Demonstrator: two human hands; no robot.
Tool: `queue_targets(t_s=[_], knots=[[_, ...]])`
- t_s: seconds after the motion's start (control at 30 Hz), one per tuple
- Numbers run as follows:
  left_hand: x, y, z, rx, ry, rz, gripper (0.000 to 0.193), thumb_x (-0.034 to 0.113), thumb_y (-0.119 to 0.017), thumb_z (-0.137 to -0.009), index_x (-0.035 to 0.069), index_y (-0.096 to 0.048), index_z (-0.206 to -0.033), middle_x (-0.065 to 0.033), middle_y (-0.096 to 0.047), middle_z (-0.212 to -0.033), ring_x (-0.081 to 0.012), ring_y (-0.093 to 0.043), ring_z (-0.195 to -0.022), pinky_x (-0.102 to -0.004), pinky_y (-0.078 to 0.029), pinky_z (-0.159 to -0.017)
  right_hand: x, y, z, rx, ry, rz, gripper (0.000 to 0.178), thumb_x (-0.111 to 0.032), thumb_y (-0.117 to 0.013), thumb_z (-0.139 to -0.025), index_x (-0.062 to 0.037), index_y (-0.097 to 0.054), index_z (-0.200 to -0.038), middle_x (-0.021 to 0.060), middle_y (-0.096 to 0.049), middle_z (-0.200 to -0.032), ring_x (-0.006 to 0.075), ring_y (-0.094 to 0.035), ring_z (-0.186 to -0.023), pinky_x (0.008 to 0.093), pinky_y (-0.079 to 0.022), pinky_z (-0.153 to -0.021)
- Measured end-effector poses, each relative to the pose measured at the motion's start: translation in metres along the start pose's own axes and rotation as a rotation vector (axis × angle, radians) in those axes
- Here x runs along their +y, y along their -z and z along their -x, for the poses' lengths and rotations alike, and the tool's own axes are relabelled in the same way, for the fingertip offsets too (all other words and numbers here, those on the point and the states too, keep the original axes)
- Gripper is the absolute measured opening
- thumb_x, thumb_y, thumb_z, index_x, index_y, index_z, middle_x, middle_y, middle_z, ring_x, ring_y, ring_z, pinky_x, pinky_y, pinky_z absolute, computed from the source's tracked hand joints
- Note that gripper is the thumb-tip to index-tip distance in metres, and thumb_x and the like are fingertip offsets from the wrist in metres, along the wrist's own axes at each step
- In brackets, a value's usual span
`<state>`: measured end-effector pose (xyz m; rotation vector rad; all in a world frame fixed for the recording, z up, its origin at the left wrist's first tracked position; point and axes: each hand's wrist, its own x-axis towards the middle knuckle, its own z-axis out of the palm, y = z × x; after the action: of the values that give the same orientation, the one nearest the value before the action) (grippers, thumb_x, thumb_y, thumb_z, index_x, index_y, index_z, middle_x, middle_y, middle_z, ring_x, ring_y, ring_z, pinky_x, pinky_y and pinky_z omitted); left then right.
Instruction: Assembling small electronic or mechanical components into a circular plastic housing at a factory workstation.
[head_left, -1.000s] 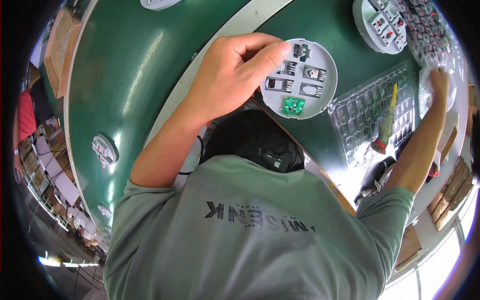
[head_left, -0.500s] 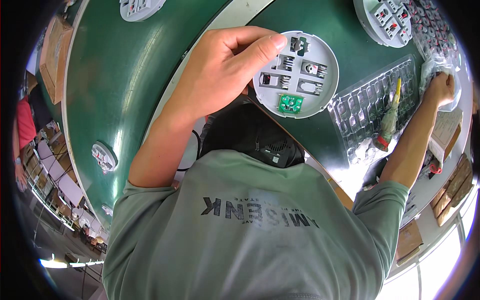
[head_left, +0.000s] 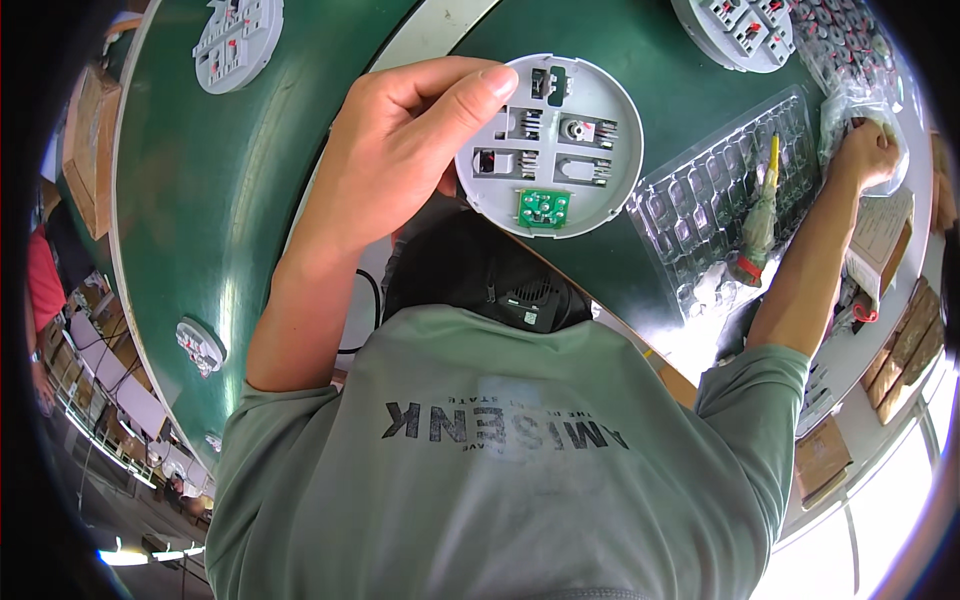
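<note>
My left hand [head_left: 405, 150] grips the upper-left rim of a round light-grey plastic housing [head_left: 560, 145], thumb on top. Inside it sit metal clips in rectangular slots and a small green circuit board [head_left: 543, 208] near the lower edge. At the far right my right hand [head_left: 868, 155] is at the mouth of a clear plastic bag [head_left: 835, 125], fingers curled. Whatever lies between those fingers is hidden. Beside my right forearm, a tool with a yellow tip [head_left: 762, 220] and wrapped grip rests on a clear blister tray [head_left: 690, 190].
Similar grey housings [head_left: 238, 45] with red bits stand on the green surface at left, and another housing [head_left: 738, 30] is at the top right. Several small round parts [head_left: 850, 40] fill a bag beyond the tray. A cardboard box [head_left: 90, 150] stands at the left edge.
The view has turned slightly, so the scene is shifted. My left hand still holds the housing, now farther left in view. My right hand stays at the bag, its fingers curled.
</note>
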<state>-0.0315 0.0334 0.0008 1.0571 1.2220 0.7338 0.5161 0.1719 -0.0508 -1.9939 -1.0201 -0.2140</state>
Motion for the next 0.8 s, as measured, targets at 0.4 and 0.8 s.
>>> queue_targets(t_s=[0.4, 0.8], knots=[[-0.006, -0.004, 0.002, -0.004, -0.068, -0.019, 0.042, 0.039, -0.068, -0.108, -0.001, -0.08, -0.114, -0.0005, -0.072, -0.08, -0.0056, -0.064, -0.064, -0.0231, -0.049, -0.052, -0.004, 0.008, 0.009, -0.03, -0.024, -0.108, 0.039, -0.014, -0.067, -0.089, 0.0076, -0.071, -0.122, 0.014, -0.081, -0.101, 0.0231, -0.078, -0.091, 0.0333, -0.06, -0.085], [-0.005, 0.0, 0.001, 0.097, -0.08, -0.049, 0.039, 0.035, -0.069, -0.108, -0.003, -0.079, -0.115, -0.0005, -0.071, -0.078, -0.0066, -0.065, -0.066, -0.0255, -0.051, -0.055, 0.008, -0.038, 0.008, -0.02, 0.023, -0.046, 0.032, -0.023, -0.066, -0.092, 0.001, -0.078, -0.11, 0.012, -0.08, -0.108, 0.0268, -0.074, -0.098, 0.0396, -0.057, -0.09]])
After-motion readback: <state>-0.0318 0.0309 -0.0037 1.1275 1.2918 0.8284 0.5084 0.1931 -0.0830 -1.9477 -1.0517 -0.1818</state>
